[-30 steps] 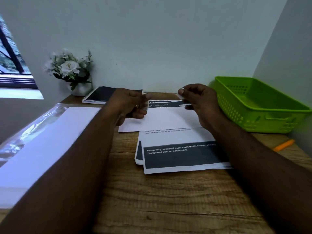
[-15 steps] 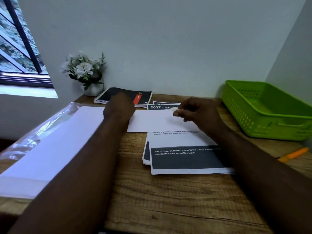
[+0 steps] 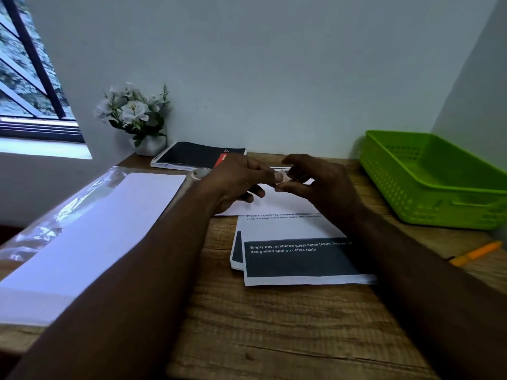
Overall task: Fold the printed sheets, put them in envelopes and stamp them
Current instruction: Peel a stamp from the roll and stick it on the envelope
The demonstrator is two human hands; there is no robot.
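A white envelope [image 3: 277,205] lies flat on the wooden desk [image 3: 274,325], partly under my hands. My left hand [image 3: 236,179] and my right hand [image 3: 318,185] meet just above it. Their fingertips pinch a small pale stamp [image 3: 283,179] between them. Nearer to me is a stack of printed sheets [image 3: 296,256] with dark blocks and white text, its far edge tucked under the envelope. More printed paper shows as a sliver behind my fingers. A small white round cap [image 3: 201,172] peeks out behind my left wrist.
A pack of white paper in clear plastic [image 3: 90,231] fills the left side of the desk. A spiral notebook [image 3: 194,157] and a flower pot [image 3: 140,116] stand by the wall. At the right are a green basket [image 3: 439,185] and an orange pen [image 3: 477,253].
Both hands have lifted off the envelope and come together above it, now pinching the small stamp. The view has shifted slightly.
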